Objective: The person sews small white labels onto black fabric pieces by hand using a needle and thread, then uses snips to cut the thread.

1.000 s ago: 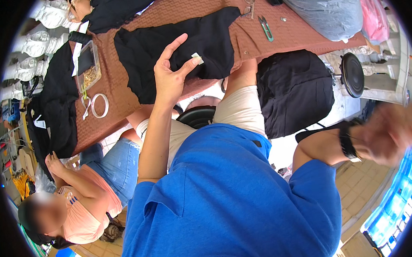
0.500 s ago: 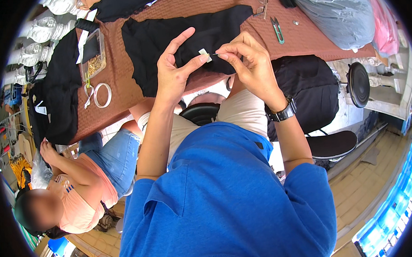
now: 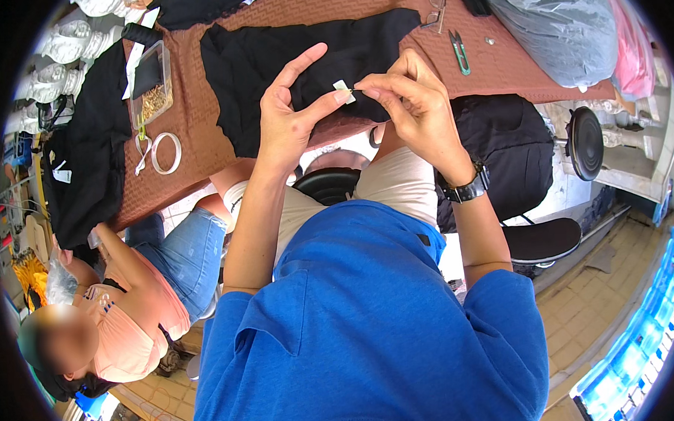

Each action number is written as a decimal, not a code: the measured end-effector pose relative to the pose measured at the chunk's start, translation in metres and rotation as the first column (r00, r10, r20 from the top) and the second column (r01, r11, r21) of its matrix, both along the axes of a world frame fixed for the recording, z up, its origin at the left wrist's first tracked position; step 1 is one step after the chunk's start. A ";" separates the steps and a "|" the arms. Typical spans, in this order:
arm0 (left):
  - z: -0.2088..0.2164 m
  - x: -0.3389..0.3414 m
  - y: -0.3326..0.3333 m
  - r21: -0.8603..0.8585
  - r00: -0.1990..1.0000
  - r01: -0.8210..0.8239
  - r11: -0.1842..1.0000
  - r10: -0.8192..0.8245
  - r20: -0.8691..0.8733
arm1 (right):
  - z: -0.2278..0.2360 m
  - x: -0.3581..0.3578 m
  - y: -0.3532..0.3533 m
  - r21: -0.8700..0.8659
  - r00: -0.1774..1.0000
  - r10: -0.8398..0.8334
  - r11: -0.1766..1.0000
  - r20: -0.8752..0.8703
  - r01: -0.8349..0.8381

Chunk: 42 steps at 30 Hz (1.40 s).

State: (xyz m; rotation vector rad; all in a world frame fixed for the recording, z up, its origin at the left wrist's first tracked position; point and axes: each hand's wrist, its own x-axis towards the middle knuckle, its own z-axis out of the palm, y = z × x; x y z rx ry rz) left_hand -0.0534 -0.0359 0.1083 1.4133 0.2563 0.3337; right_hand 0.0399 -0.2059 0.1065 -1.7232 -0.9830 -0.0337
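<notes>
My left hand [image 3: 292,118] is over a black garment [image 3: 300,46] on the table, its index finger raised and its thumb on a small white label [image 3: 344,90]. The fingers under the label are hidden. Just to the right, my right hand [image 3: 415,102] pinches a thin, dark, needle-like piece [image 3: 356,89] between thumb and index finger. Its point reaches the label's edge; whether it passes through cannot be made out. A dark-strapped watch is on my right wrist.
The brown-covered table [image 3: 188,81] bears green-handled thread snips [image 3: 461,54], glasses [image 3: 437,12], a clear box [image 3: 155,90] of small gold-coloured pieces and a white ring [image 3: 167,153]. Grey plastic bags [image 3: 554,24] stand far right. A co-worker [image 3: 141,287] sits at left, hands at black cloth.
Both my hands shift slightly right with the label, and the gap between the right fingertips and label narrows. The co-worker's arms have moved at the black cloth.
</notes>
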 end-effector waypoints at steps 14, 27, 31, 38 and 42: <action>-0.004 -0.001 0.003 0.017 1.000 -0.007 1.000 0.006 0.016 | 0.005 0.001 0.000 -0.052 0.998 0.019 0.999 0.056 -0.016; 0.000 -0.001 0.001 -0.030 0.998 0.058 0.998 -0.059 -0.034 | -0.004 0.011 -0.004 0.004 0.984 0.111 0.994 -0.142 -0.112; 0.002 0.000 0.000 -0.040 0.995 0.074 0.996 -0.076 -0.058 | 0.002 0.009 -0.006 -0.020 0.973 0.118 0.992 -0.201 -0.125; 0.001 0.001 0.000 -0.014 0.998 0.056 0.998 -0.057 -0.036 | -0.004 0.010 -0.008 0.107 0.883 0.214 0.977 -0.419 -0.186; 0.000 0.003 -0.002 0.031 0.998 0.037 0.999 -0.035 -0.057 | -0.011 0.003 0.002 0.250 0.772 0.226 0.964 -0.594 -0.090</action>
